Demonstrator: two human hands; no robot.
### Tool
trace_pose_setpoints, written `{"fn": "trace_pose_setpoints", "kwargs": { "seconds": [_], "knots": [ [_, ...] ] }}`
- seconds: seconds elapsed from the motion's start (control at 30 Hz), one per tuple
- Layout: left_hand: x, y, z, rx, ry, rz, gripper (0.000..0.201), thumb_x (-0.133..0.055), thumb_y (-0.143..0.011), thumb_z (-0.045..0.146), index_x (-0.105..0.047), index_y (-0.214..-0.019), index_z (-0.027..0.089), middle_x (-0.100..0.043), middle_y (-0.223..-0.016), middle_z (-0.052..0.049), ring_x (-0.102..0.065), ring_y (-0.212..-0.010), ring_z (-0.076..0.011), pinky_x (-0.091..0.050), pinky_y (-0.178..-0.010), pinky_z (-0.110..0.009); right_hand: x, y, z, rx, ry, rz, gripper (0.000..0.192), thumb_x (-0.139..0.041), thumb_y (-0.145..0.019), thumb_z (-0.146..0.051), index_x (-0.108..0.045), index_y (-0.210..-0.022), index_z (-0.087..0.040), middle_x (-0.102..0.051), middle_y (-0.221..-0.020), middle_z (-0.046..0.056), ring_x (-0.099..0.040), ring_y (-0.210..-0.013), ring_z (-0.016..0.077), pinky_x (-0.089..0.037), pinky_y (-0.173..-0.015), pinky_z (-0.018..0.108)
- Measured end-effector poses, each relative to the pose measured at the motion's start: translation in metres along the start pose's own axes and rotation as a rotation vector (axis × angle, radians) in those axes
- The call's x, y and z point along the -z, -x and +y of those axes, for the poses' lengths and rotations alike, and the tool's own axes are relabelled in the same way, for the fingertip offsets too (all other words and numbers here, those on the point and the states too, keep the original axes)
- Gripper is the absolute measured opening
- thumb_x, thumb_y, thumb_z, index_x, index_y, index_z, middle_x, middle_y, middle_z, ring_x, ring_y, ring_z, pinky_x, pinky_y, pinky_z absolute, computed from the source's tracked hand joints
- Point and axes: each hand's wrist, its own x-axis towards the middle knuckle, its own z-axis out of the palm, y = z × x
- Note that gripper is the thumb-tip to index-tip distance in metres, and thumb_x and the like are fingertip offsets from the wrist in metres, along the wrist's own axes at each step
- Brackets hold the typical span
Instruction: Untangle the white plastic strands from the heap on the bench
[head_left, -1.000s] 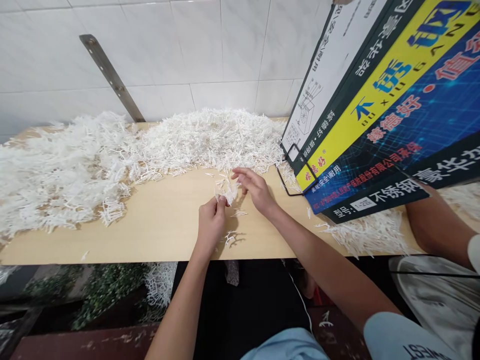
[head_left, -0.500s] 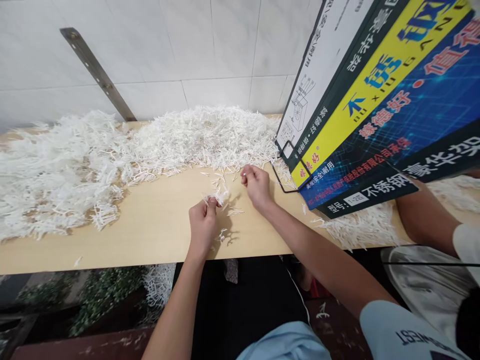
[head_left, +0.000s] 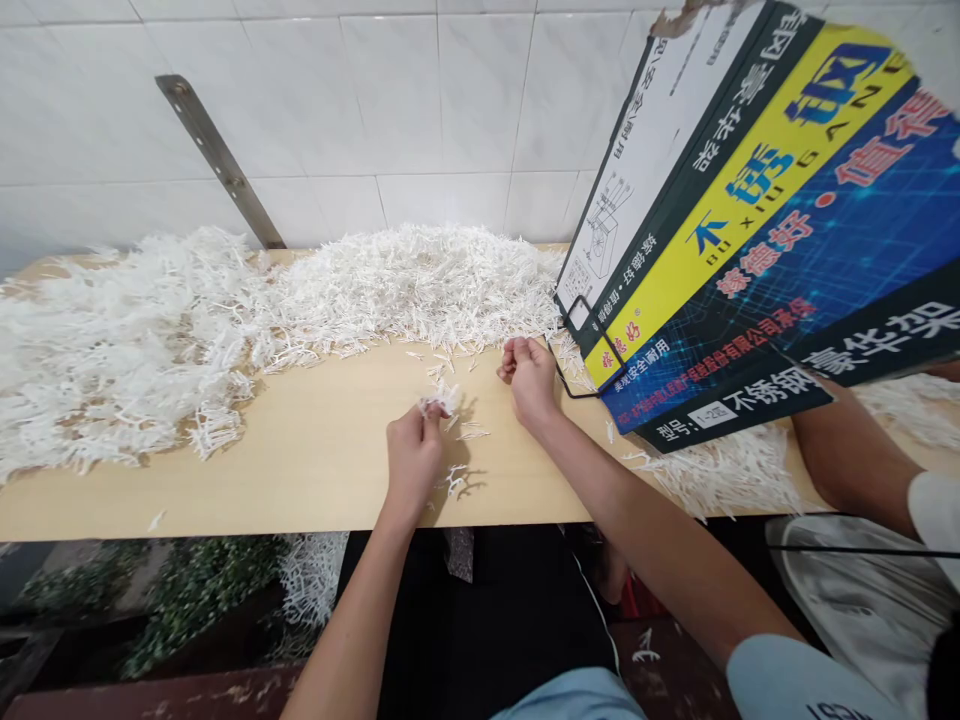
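Note:
A big heap of small white plastic pieces (head_left: 225,310) covers the back and left of a light wooden table (head_left: 315,460). My left hand (head_left: 413,452) pinches a small tuft of white pieces (head_left: 441,400) just above the tabletop. My right hand (head_left: 529,375) is a fist a little to the right, close to the heap's front edge; whether it holds any pieces is hidden. A few loose pieces (head_left: 457,482) lie beside my left wrist.
A large printed cardboard box (head_left: 750,220) leans over the table's right side, with a black wire loop (head_left: 574,345) at its lower corner. Another person's arm (head_left: 862,460) rests under it at the right. A metal bracket (head_left: 217,160) crosses the tiled wall. More pieces lie under the table.
My right hand has pulled away from the tuft toward the right and closed into a fist. My left hand kept its hold on the tuft, which looks smaller.

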Motion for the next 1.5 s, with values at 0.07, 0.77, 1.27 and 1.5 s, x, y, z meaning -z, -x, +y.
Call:
{"fn": "trace_pose_setpoints", "kwargs": {
  "seconds": [0.07,0.77,1.27,1.5],
  "knots": [
    [0.002,0.000,-0.001,0.067,0.057,0.081,0.045,-0.047,-0.102,0.049,-0.069,-0.081,0.016,-0.042,-0.051,0.005,-0.037,-0.048,-0.0131,-0.028,-0.053,-0.027,0.000,0.000,-0.003,0.065,0.031,-0.087,0.036,-0.052,-0.099,-0.055,-0.065,-0.106,-0.021,-0.072,-0.094,0.007,-0.061,-0.071,0.0159,-0.046,-0.058,0.026],
    [0.000,0.001,0.001,0.018,-0.014,-0.001,0.044,-0.049,-0.101,0.051,-0.058,-0.072,0.019,-0.051,-0.057,0.001,-0.045,-0.056,-0.0152,-0.031,-0.059,-0.028,0.000,0.011,-0.009,0.069,0.324,-0.145,0.034,-0.047,-0.102,-0.035,-0.062,-0.075,-0.022,-0.064,-0.064,0.001,-0.056,-0.059,0.0170,-0.041,-0.061,0.028],
    [-0.001,0.003,0.008,-0.013,0.018,0.010,0.040,-0.051,-0.101,0.046,-0.061,-0.075,0.017,-0.050,-0.057,0.003,-0.043,-0.055,-0.0129,-0.031,-0.056,-0.027,-0.002,0.020,-0.020,0.111,0.387,-0.498,0.042,-0.064,-0.096,-0.051,-0.066,-0.067,-0.020,-0.066,-0.063,0.002,-0.057,-0.060,0.0153,-0.041,-0.060,0.027],
    [0.001,0.001,0.006,0.056,0.327,0.288,0.040,-0.054,-0.099,0.047,-0.046,-0.069,0.021,-0.035,-0.056,0.007,-0.031,-0.050,-0.0094,-0.028,-0.050,-0.025,-0.005,0.001,0.000,0.049,0.169,-0.121,0.030,-0.050,-0.101,-0.049,-0.062,-0.092,-0.022,-0.067,-0.082,0.004,-0.056,-0.063,0.0157,-0.046,-0.060,0.029]
  ]
}}
